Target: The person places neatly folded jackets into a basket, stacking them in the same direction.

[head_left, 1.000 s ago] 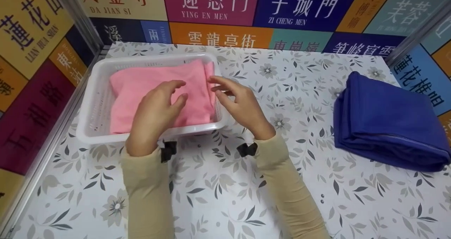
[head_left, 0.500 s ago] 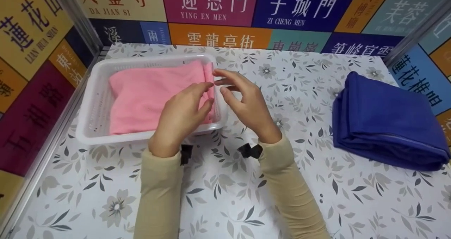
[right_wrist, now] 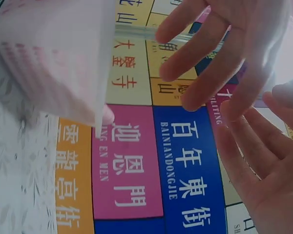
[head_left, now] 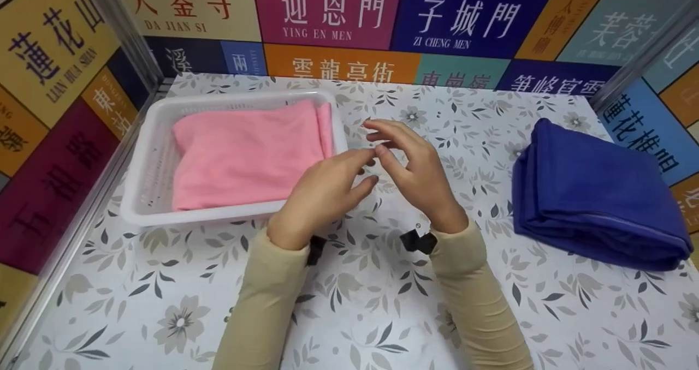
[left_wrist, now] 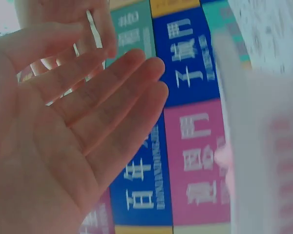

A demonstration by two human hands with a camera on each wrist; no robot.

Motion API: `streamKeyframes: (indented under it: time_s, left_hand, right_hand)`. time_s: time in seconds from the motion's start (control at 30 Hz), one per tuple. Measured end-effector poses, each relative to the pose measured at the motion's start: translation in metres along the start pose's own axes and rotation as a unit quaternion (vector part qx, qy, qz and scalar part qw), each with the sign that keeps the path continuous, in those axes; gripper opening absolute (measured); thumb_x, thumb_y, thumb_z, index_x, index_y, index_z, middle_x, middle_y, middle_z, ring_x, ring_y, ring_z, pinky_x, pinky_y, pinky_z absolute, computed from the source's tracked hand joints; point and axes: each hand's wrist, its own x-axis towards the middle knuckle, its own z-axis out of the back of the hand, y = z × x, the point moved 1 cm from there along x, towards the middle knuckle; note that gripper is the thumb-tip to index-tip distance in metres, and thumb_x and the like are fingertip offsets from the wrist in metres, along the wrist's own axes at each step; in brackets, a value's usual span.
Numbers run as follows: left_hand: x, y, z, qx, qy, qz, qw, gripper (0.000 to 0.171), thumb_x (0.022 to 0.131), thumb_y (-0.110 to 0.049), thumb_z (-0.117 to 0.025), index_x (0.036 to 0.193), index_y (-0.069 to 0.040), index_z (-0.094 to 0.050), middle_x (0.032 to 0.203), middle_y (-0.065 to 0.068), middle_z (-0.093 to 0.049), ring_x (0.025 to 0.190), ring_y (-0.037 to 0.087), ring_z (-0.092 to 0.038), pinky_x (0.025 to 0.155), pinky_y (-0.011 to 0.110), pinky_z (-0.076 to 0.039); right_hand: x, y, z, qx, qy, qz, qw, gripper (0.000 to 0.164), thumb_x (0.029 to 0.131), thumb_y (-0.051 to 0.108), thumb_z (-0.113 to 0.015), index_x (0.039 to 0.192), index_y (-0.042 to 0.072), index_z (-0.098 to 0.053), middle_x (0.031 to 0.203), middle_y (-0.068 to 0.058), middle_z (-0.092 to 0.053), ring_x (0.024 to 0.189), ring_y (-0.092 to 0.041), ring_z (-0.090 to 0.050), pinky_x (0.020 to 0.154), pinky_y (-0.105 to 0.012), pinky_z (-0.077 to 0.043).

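Loosely, the left hand (head_left: 327, 191) and right hand (head_left: 418, 168) extend their fingers, both empty; whether their tips touch is unclear. Left of them, the pink cloth (head_left: 246, 154) lies in the white basket (head_left: 207, 215), its near right corner hidden behind the left hand.

The place looks like a small booth: metal posts (head_left: 136, 42) and Chinese-lettered wall panels (head_left: 333, 12) stand beyond and either side of the fingers (head_left: 398, 133), above a floral-patterned counter (head_left: 377, 299).
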Motion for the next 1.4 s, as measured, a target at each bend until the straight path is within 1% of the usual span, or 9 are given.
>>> streamKeyframes:
  time_s: [0.2,0.33,0.47,0.67,0.93,1.1,1.2,1.3,1.4]
  left_hand:
    - [0.005,-0.028,-0.028,-0.055,0.062,-0.07,0.9941,0.037,0.089,-0.029,-0.052,0.123,-0.015,-0.049,0.111,-0.001,-0.059,0.092,0.011,-0.056,0.081,0.027,-0.044]
    - [0.01,-0.043,-0.051,-0.096,0.107,-0.091,0.9853,0.042,0.089,-0.031,-0.051,0.129,-0.018,-0.044,0.117,-0.003,-0.056,0.093,0.008,-0.056,0.083,0.023,-0.043]
    - [0.015,-0.048,-0.071,-0.144,0.12,-0.068,0.9799,0.047,0.089,-0.031,-0.052,0.133,-0.019,-0.04,0.12,-0.003,-0.054,0.094,0.007,-0.056,0.083,0.021,-0.042]
    - [0.027,-0.049,-0.101,-0.173,0.133,-0.024,0.9756,0.051,0.088,-0.033,-0.053,0.136,-0.024,-0.036,0.124,-0.004,-0.052,0.095,0.005,-0.056,0.084,0.02,-0.041]
    - [0.043,-0.06,-0.139,-0.235,0.193,0.013,0.9526,0.051,0.088,-0.034,-0.053,0.136,-0.03,-0.035,0.124,-0.008,-0.051,0.102,0.004,-0.053,0.084,0.017,-0.039]
    - [0.05,-0.067,-0.154,-0.286,0.224,0.023,0.9316,0.05,0.088,-0.033,-0.054,0.134,-0.028,-0.038,0.122,-0.006,-0.053,0.095,0.006,-0.056,0.077,0.016,-0.043]
    - [0.055,-0.07,-0.164,-0.345,0.232,0.051,0.908,0.047,0.087,-0.032,-0.056,0.132,-0.029,-0.041,0.121,-0.005,-0.053,0.087,0.011,-0.06,0.068,0.022,-0.049]
    - [0.06,-0.075,-0.176,-0.415,0.237,0.088,0.8742,0.045,0.086,-0.03,-0.059,0.128,-0.03,-0.044,0.12,-0.003,-0.053,0.084,0.017,-0.061,0.064,0.03,-0.051]
    - [0.065,-0.081,-0.189,-0.455,0.237,0.118,0.8503,0.044,0.085,-0.029,-0.06,0.127,-0.029,-0.046,0.12,-0.001,-0.052,0.084,0.02,-0.06,0.065,0.033,-0.052]
  right_hand:
    - [-0.017,-0.012,0.024,-0.042,-0.01,-0.032,0.999,0.031,0.089,0.002,-0.049,0.12,0.0,-0.054,0.118,-0.011,-0.054,0.1,-0.021,-0.056,0.084,-0.033,-0.044]
    - [-0.028,-0.023,0.044,-0.085,-0.022,-0.043,0.995,0.031,0.088,0.001,-0.05,0.119,-0.001,-0.054,0.117,-0.011,-0.055,0.098,-0.022,-0.056,0.083,-0.033,-0.045]
    - [-0.037,-0.04,0.066,-0.12,-0.037,-0.049,0.991,0.031,0.087,-0.001,-0.051,0.118,0.0,-0.056,0.114,-0.011,-0.057,0.097,-0.022,-0.057,0.082,-0.032,-0.046]
    - [-0.05,-0.074,0.111,-0.16,-0.082,-0.08,0.98,0.033,0.089,0.009,-0.052,0.121,0.014,-0.057,0.115,0.001,-0.057,0.098,-0.017,-0.057,0.082,-0.022,-0.044]
    - [-0.073,-0.091,0.168,-0.186,-0.144,-0.181,0.955,0.035,0.09,0.018,-0.051,0.124,0.029,-0.052,0.116,0.004,-0.057,0.101,-0.013,-0.056,0.085,-0.019,-0.041]
    - [-0.092,-0.095,0.194,-0.198,-0.161,-0.242,0.936,0.035,0.092,0.018,-0.048,0.126,0.027,-0.051,0.117,0.001,-0.058,0.101,-0.009,-0.055,0.084,-0.019,-0.041]
    - [-0.098,-0.093,0.208,-0.18,-0.182,-0.26,0.931,0.035,0.092,0.017,-0.048,0.126,0.023,-0.052,0.117,-0.002,-0.057,0.101,-0.01,-0.054,0.086,-0.02,-0.04]
    - [-0.104,-0.094,0.224,-0.155,-0.208,-0.271,0.927,0.034,0.091,0.018,-0.049,0.125,0.021,-0.052,0.117,-0.003,-0.057,0.102,-0.01,-0.054,0.086,-0.019,-0.04]
    - [-0.113,-0.101,0.239,-0.136,-0.225,-0.288,0.921,0.034,0.091,0.018,-0.049,0.125,0.02,-0.052,0.118,-0.003,-0.056,0.103,-0.01,-0.053,0.083,-0.016,-0.041]
